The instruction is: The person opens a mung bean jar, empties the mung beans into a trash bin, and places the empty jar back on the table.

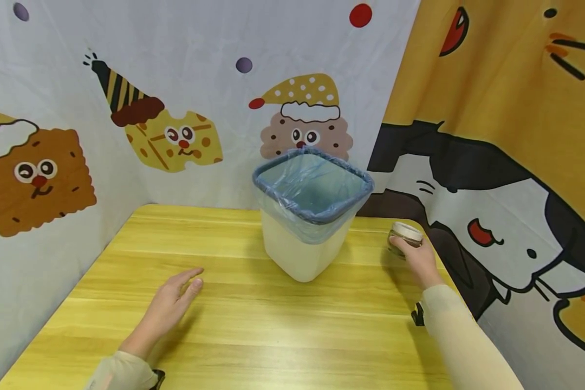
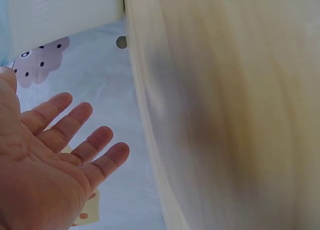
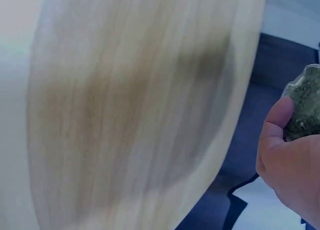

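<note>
My right hand (image 1: 423,261) grips a small glass jar (image 1: 396,250) with a white lid at the table's right side. Through its clear wall in the right wrist view, the jar (image 3: 306,107) shows dark green, crumbly contents, with the thumb along its side. My left hand (image 1: 171,299) hovers over the left part of the table, holding nothing. Its fingers (image 2: 80,127) are spread and relaxed in the left wrist view. Between the hands, farther back, stands a whitish bin (image 1: 302,257) lined with a blue translucent bag (image 1: 317,233) folded over its rim.
The yellow wood-grain table (image 1: 253,336) ends at the back against a white cloth (image 1: 185,32) printed with cartoon snacks. A yellow curtain (image 1: 517,108) with a cartoon cat hangs along the right edge. The bin's open top faces up.
</note>
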Available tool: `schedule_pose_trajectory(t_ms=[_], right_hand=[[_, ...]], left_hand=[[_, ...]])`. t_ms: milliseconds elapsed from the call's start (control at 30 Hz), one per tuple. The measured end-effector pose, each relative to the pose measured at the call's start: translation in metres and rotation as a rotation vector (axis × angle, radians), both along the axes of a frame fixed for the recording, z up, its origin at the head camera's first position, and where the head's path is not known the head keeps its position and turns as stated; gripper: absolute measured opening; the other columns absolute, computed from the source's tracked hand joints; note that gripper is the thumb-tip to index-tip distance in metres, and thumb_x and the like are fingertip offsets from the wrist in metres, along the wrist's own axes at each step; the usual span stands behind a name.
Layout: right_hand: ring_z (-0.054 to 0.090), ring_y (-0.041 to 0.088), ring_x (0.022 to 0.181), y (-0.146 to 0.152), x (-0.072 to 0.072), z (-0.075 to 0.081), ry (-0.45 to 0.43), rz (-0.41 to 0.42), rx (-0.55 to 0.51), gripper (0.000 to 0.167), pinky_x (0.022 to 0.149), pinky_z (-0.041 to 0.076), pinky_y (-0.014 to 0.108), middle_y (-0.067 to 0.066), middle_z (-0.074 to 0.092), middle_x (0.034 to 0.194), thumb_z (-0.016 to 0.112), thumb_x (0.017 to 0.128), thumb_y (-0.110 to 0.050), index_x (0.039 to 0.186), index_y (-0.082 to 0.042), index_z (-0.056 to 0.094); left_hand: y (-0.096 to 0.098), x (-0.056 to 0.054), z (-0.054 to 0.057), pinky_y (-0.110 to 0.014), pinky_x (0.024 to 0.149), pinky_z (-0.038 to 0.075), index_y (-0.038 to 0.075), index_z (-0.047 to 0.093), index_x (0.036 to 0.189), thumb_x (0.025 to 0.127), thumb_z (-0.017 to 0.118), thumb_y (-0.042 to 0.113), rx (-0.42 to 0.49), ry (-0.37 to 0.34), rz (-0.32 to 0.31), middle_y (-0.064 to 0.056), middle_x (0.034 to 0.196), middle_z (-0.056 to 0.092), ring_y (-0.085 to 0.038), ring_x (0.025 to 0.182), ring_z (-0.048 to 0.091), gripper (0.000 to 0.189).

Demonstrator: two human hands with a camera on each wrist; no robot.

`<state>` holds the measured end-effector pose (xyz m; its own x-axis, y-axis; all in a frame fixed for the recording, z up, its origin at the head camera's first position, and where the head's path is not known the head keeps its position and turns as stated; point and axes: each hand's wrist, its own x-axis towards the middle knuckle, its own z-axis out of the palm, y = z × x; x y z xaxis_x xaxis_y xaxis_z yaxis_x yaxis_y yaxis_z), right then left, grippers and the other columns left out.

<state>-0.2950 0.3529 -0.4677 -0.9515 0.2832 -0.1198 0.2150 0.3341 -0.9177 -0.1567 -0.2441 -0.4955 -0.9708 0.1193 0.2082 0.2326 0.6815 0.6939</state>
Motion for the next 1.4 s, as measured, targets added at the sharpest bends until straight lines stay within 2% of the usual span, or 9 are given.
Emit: schedule_pose_trajectory(t_ms=[100, 200, 300, 400, 533, 733, 900, 1167, 1400], right_hand=[[0.038, 0.034, 0.152, 0.0, 0.007, 0.005, 0.001, 0.019, -0.032, 0.11, 0.125, 0.038, 0.051, 0.019, 0.027, 0.173, 0.07, 0.097, -0.062, 0.173, -0.012, 0.008], [0.045, 0.027, 0.145, -0.001, 0.012, 0.01, 0.011, 0.026, -0.074, 0.106, 0.12, 0.047, 0.042, 0.015, 0.032, 0.17, 0.071, 0.098, -0.059, 0.173, -0.013, 0.011], [0.056, 0.015, 0.129, -0.002, 0.016, 0.015, 0.04, 0.051, -0.178, 0.098, 0.109, 0.059, 0.033, 0.005, 0.043, 0.155, 0.073, 0.1, -0.049, 0.17, -0.013, 0.016], [0.061, 0.008, 0.115, -0.003, 0.021, 0.021, 0.085, 0.093, -0.297, 0.089, 0.101, 0.063, 0.03, -0.005, 0.047, 0.139, 0.075, 0.102, -0.037, 0.167, -0.014, 0.019], [0.063, 0.007, 0.113, -0.006, 0.028, 0.026, 0.133, 0.146, -0.361, 0.08, 0.097, 0.064, 0.028, -0.008, 0.049, 0.133, 0.074, 0.103, -0.031, 0.164, -0.016, 0.023], [0.064, 0.009, 0.114, -0.016, 0.037, 0.033, 0.175, 0.23, -0.389, 0.063, 0.096, 0.065, 0.027, -0.006, 0.052, 0.134, 0.07, 0.106, -0.027, 0.157, -0.019, 0.033], [0.065, 0.01, 0.114, -0.028, 0.045, 0.037, 0.175, 0.303, -0.406, 0.049, 0.095, 0.064, 0.026, -0.005, 0.056, 0.133, 0.065, 0.109, -0.024, 0.15, -0.019, 0.04], [0.063, 0.012, 0.117, -0.046, 0.059, 0.04, 0.176, 0.377, -0.361, 0.056, 0.098, 0.064, 0.029, -0.003, 0.055, 0.135, 0.065, 0.109, -0.023, 0.156, -0.015, 0.035], [0.064, 0.013, 0.118, -0.059, 0.065, 0.039, 0.174, 0.434, -0.376, 0.055, 0.099, 0.064, 0.031, -0.001, 0.057, 0.137, 0.062, 0.109, -0.019, 0.156, -0.011, 0.035]], left_hand=[[0.002, -0.001, -0.001, -0.081, 0.112, 0.041, 0.001, 0.052, 0.155, 0.117, 0.044, 0.033, 0.005, 0.007, -0.001, -0.032, 0.158, 0.051, -0.06, 0.145, 0.045, 0.05], [0.004, -0.001, 0.0, -0.081, 0.111, 0.042, 0.001, 0.053, 0.154, 0.117, 0.045, 0.031, 0.011, 0.022, -0.004, -0.032, 0.156, 0.053, -0.06, 0.144, 0.046, 0.049], [0.006, -0.001, 0.001, -0.081, 0.111, 0.042, 0.001, 0.055, 0.153, 0.117, 0.045, 0.03, 0.021, 0.032, -0.005, -0.032, 0.156, 0.054, -0.06, 0.143, 0.047, 0.048], [0.008, -0.001, 0.001, -0.081, 0.111, 0.042, 0.001, 0.055, 0.153, 0.117, 0.046, 0.03, 0.028, 0.038, -0.003, -0.031, 0.155, 0.054, -0.06, 0.143, 0.048, 0.047], [0.01, -0.001, 0.002, -0.08, 0.111, 0.043, 0.001, 0.056, 0.152, 0.116, 0.046, 0.029, 0.029, 0.047, -0.001, -0.031, 0.154, 0.055, -0.06, 0.143, 0.048, 0.047], [0.013, -0.001, 0.002, -0.08, 0.11, 0.044, 0.001, 0.056, 0.152, 0.116, 0.047, 0.028, 0.033, 0.051, -0.012, -0.03, 0.154, 0.056, -0.059, 0.142, 0.049, 0.046], [0.016, -0.001, 0.002, -0.078, 0.108, 0.047, 0.002, 0.055, 0.153, 0.116, 0.046, 0.028, 0.034, 0.042, -0.015, -0.03, 0.155, 0.055, -0.059, 0.143, 0.049, 0.046], [0.025, 0.0, 0.001, -0.075, 0.105, 0.051, 0.003, 0.06, 0.15, 0.115, 0.051, 0.024, 0.067, 0.102, -0.027, -0.024, 0.152, 0.061, -0.054, 0.14, 0.054, 0.041], [0.032, -0.001, 0.0, -0.075, 0.103, 0.053, 0.006, 0.06, 0.151, 0.115, 0.051, 0.024, 0.099, 0.084, -0.05, -0.024, 0.153, 0.059, -0.054, 0.141, 0.053, 0.041]])
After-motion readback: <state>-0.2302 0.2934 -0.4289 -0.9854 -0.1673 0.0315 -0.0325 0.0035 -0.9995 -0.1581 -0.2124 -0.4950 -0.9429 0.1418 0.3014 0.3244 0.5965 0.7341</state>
